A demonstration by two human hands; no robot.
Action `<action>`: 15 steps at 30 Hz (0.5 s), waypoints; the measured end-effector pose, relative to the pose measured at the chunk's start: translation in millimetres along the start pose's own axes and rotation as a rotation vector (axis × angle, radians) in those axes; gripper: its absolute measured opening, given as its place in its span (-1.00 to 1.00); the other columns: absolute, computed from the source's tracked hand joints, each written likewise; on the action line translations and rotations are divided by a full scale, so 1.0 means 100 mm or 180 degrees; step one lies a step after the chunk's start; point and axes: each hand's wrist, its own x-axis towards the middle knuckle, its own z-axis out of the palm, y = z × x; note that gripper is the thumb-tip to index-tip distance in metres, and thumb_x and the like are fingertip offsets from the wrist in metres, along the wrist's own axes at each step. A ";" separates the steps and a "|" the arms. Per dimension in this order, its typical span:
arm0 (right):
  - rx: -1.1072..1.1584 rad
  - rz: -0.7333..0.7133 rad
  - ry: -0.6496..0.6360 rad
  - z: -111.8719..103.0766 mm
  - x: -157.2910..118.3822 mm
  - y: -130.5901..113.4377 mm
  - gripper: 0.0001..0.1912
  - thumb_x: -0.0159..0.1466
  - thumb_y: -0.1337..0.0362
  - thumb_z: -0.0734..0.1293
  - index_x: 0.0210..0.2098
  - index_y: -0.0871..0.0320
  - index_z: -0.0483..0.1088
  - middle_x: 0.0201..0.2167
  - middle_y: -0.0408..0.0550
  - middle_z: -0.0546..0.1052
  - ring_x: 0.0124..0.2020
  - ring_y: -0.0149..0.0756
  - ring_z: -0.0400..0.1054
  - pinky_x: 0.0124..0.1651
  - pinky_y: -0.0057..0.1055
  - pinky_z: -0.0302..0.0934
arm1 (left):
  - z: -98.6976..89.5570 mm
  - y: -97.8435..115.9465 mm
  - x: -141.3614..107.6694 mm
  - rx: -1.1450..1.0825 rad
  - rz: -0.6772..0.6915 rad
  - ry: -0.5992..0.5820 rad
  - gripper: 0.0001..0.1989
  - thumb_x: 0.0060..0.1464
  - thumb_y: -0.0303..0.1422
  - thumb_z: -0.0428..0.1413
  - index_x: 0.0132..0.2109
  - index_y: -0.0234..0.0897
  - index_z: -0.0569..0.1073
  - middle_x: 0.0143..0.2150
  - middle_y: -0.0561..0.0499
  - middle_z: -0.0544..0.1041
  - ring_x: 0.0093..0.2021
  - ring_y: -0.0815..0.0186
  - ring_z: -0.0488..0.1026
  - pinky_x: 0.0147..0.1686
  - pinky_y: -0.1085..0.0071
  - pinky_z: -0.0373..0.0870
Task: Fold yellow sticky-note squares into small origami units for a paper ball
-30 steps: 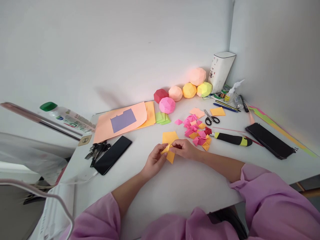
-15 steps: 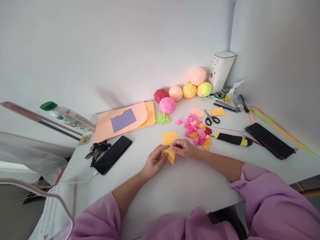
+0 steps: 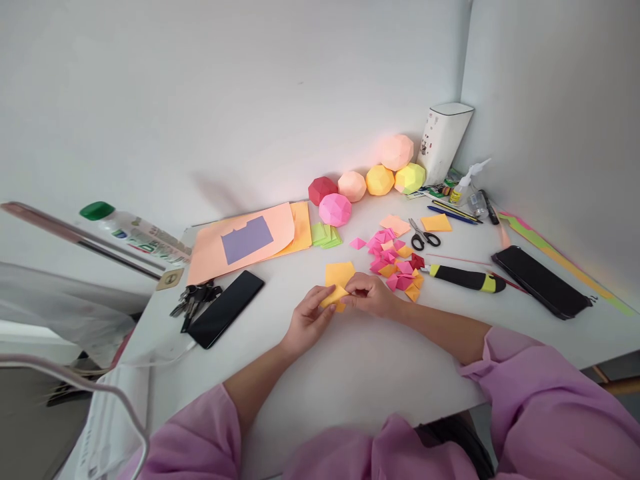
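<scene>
A small yellow-orange paper piece [image 3: 334, 295], partly folded, is pinched between both hands near the middle of the white table. My left hand [image 3: 309, 321] grips its left end between thumb and fingers. On its right end, the fingertips of my right hand [image 3: 373, 295] are closed. Just behind lies a flat yellow-orange paper [image 3: 339, 272], its lower part hidden by the held piece. To the right of my right hand, a pile of folded pink and orange pieces [image 3: 393, 257] spreads over the table, with a dark red folded piece [image 3: 417, 261] at its edge.
Scissors [image 3: 425, 237], a utility knife [image 3: 467, 279] and a black case [image 3: 541, 282] lie at right. Several faceted paper balls [image 3: 335, 210] stand by the wall. A phone [image 3: 227, 309], keys [image 3: 194, 301] and large paper sheets [image 3: 207, 250] are at left.
The held paper has gone from a pointed shape hanging below the fingers to a narrower, folded-over strip. Both hands have shifted only slightly.
</scene>
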 end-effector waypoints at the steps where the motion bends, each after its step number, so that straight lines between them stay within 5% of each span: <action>1: 0.0004 0.0078 -0.0014 0.00 0.00 -0.01 -0.72 0.10 0.11 0.39 -0.54 0.18 0.33 -0.52 -0.16 0.27 -0.51 -0.44 0.10 -0.44 -0.43 0.06 | 0.00 0.00 0.00 -0.0019 0.0031 -0.0017 -0.60 0.17 -0.44 0.05 0.12 0.01 0.37 -0.09 -0.07 0.37 -0.09 0.27 0.32 -0.14 0.30 0.33; 15: 0.0215 0.0219 -0.0011 -0.01 -0.01 -0.09 -0.72 0.08 0.13 0.40 -0.55 0.19 0.32 -0.51 -0.15 0.31 -0.50 -0.44 0.14 -0.45 -0.45 0.09 | 0.02 -0.01 0.00 0.0430 -0.0247 0.0255 -0.71 0.10 -0.36 0.12 -0.01 -0.07 0.49 -0.34 0.03 0.34 -0.33 0.36 0.32 -0.39 0.43 0.32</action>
